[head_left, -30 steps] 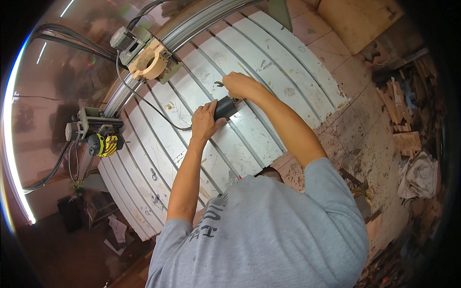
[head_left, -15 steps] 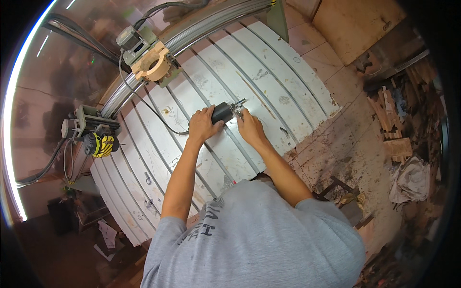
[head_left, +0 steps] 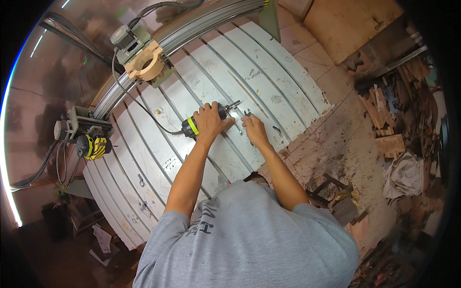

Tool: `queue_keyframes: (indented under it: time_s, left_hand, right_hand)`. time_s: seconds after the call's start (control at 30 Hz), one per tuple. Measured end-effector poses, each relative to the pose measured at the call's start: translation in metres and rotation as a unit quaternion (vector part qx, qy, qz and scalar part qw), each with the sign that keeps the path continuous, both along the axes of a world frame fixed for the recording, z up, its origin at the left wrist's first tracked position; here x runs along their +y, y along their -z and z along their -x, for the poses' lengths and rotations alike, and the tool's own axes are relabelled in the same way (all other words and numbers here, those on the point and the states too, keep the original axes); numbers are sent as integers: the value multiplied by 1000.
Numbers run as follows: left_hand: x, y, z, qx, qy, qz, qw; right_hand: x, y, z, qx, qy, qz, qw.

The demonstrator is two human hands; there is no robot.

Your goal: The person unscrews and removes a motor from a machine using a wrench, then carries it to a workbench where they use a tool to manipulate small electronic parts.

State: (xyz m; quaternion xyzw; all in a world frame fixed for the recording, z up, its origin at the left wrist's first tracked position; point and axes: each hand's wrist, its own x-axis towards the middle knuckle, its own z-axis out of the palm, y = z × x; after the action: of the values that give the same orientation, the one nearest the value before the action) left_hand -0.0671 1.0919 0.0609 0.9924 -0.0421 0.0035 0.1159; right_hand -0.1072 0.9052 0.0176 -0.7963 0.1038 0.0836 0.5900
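Observation:
A hand-held router motor (head_left: 190,127), black with a yellow-green band, lies on the grooved white table (head_left: 269,72). My left hand (head_left: 209,122) is wrapped over its body, the thumb stretched toward the collet end. From that end a metal shank (head_left: 234,104) sticks out to the right. Just right of the collet, my right hand (head_left: 255,129) is closed around an open-end spanner (head_left: 247,113), whose jaw stands apart from the collet. Near my left thumb a thin metal tool (head_left: 240,129) shows beside the collet; its kind is hard to make out.
A gantry rail (head_left: 192,34) crosses the table's far side, carrying a wooden clamp ring (head_left: 146,62). Another black and yellow motor (head_left: 93,146) is mounted at left. A cable (head_left: 144,109) runs to the router. Wood scraps (head_left: 390,144) lie on the floor at right.
My left hand has slid forward along the router, so its yellow-green band now shows. My right hand has drawn back from the collet to the right, with the spanner in it.

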Motion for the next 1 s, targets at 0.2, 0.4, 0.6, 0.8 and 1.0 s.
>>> queue_keyframes:
  time_s: [0.2, 0.4, 0.6, 0.8, 1.0]
  left_hand:
    - [0, 0, -3, 11, -6, 21, 1000]
    - [3, -2, -5, 26, -10, 34, 999]
    - [4, -2, -7, 32, -10, 33, 999]
    - [5, -3, -6, 34, -12, 31, 999]
    - [5, -3, -6, 22, -13, 39, 999]
  right_hand:
    - [-8, -18, -6, 84, -17, -154, 984]
    - [-6, -55, -25, 158, -42, -134, 977]
    - [2, -53, -37, -280, -6, 233, 931]
    - [11, -79, -24, -196, 48, 117, 972]
    - [16, -59, -22, -254, 58, 116, 958]
